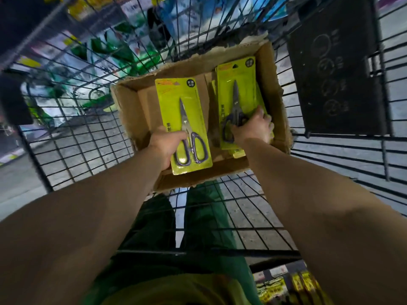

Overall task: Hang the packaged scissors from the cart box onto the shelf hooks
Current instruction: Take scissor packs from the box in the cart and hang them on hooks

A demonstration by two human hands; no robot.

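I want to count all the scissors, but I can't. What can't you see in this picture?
- Head view: packs under the right pack are covered by it and the right hand.
- Head view: the left hand has its fingers hidden behind the left pack.
- Head view: shelf goods beyond the cart wires are blurred; no hooks are visible.
- Head view: print on both packs is too small.

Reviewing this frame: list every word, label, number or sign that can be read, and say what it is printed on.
Left scissors pack, held by the left hand: side column of characters, first reads "家"; the rest, the header strip and the dark corner badge are blurred.
Right scissors pack, under the right hand: header and badge blurred.
Dark panel on the cart: circular pictograms, captions unreadable.
Cardboard box: no print visible.
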